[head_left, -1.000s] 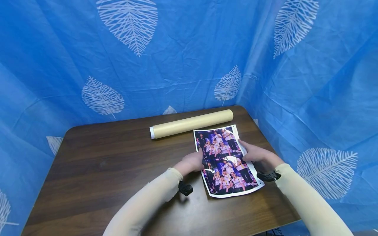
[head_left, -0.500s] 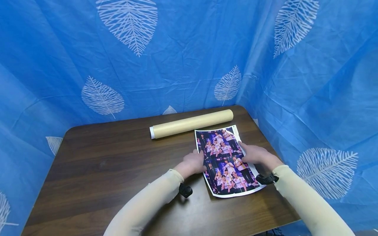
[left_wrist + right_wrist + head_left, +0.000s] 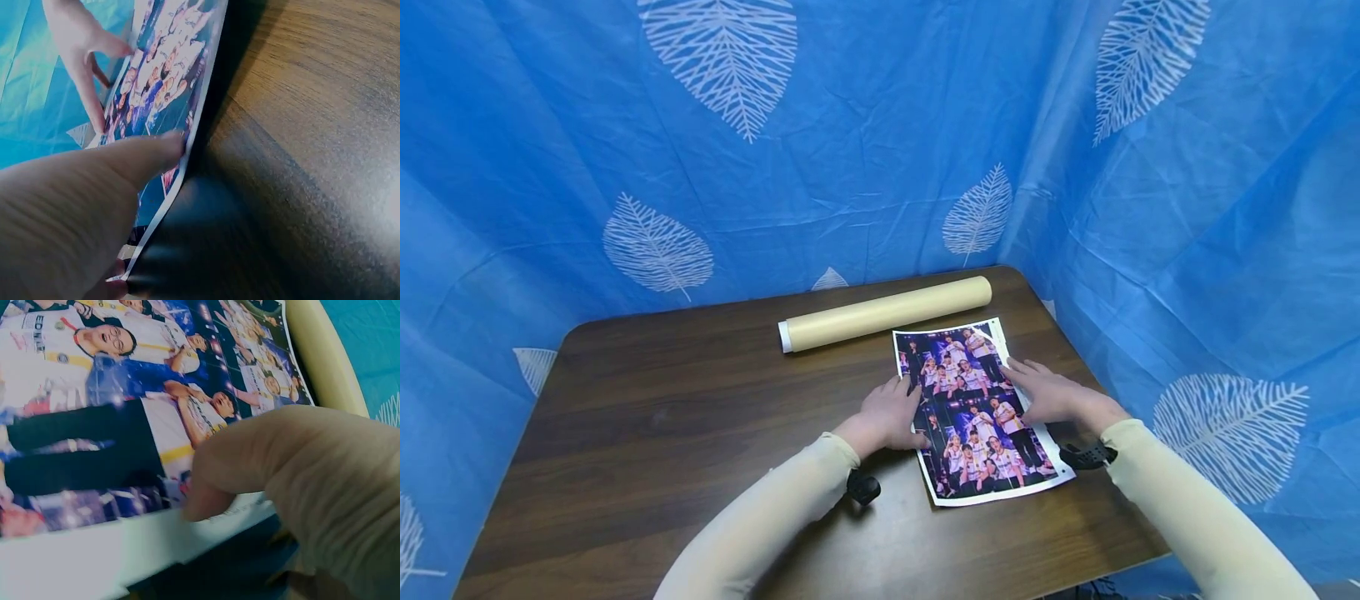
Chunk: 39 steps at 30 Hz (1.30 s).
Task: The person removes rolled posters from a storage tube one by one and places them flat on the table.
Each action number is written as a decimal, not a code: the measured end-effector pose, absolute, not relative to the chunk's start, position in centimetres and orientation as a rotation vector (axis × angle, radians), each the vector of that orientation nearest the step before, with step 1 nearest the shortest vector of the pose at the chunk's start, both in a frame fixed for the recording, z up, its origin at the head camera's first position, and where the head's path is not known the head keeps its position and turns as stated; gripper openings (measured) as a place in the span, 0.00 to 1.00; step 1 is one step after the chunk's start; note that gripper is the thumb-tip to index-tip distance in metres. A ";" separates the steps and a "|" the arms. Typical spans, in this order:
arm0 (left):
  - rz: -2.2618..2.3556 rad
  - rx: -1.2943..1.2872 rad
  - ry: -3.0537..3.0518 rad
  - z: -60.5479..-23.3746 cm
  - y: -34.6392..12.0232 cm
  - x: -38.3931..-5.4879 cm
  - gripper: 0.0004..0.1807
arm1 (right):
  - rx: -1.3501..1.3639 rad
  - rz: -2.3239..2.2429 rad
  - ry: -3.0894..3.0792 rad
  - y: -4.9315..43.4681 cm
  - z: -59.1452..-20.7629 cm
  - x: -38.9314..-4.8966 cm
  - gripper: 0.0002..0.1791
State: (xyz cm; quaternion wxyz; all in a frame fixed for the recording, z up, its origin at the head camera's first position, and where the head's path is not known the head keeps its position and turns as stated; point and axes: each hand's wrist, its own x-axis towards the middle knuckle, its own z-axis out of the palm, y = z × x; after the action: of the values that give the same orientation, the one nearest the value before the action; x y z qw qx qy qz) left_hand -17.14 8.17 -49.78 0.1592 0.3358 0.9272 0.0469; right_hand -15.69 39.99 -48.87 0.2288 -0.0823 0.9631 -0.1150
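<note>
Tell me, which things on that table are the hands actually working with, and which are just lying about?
In use:
- printed photo sheet, flat on the table
- left hand, fingers touching its left edge
- right hand, fingers touching its right edge

Lying about:
- tan paper roll, behind the sheet, untouched
- wooden table
- blue leaf-print curtain

Cream sleeves (image 3: 775,517), black wrist straps (image 3: 1086,455)

We note a tan cardboard tube (image 3: 886,313) lying on its side toward the far edge of the dark wooden table (image 3: 662,433), its white-capped end to the left. Behind and beside the table hangs a blue curtain (image 3: 865,142) printed with white leaves.
</note>
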 end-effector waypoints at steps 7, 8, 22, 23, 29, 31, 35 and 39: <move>-0.011 0.964 2.611 -49.5 8.1 -16.6 0.74 | -0.210 -0.319 2.506 39.7 -47.6 -15.6 0.72; -0.022 0.961 2.607 -49.4 8.1 -16.6 0.76 | -0.219 -0.288 2.498 39.6 -47.5 -15.6 0.74; -0.070 0.909 2.558 -50.0 8.6 -16.6 0.81 | -0.267 0.033 2.508 39.3 -47.9 -16.1 0.83; -0.077 0.913 2.558 -50.1 8.6 -16.6 0.81 | -0.270 0.035 2.511 39.3 -47.9 -16.2 0.83; -0.098 0.961 2.587 -50.2 8.9 -16.4 0.79 | -0.262 0.095 2.517 39.5 -47.8 -16.7 0.82; -0.099 0.974 2.597 -50.2 9.1 -16.4 0.79 | -0.259 0.115 2.520 39.5 -47.6 -16.8 0.82; -0.106 0.982 2.604 -50.4 9.5 -16.6 0.78 | -0.259 0.157 2.517 39.6 -47.3 -17.1 0.82; -0.101 0.983 2.604 -50.6 9.8 -16.8 0.78 | -0.258 0.177 2.505 39.8 -46.8 -17.3 0.81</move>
State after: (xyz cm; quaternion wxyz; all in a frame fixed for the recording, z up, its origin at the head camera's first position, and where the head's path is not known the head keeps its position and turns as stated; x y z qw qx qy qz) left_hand -16.83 9.79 -50.56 0.1773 0.3472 0.9202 -0.0359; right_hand -17.30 39.80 -46.84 0.3036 -0.0972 0.9455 0.0669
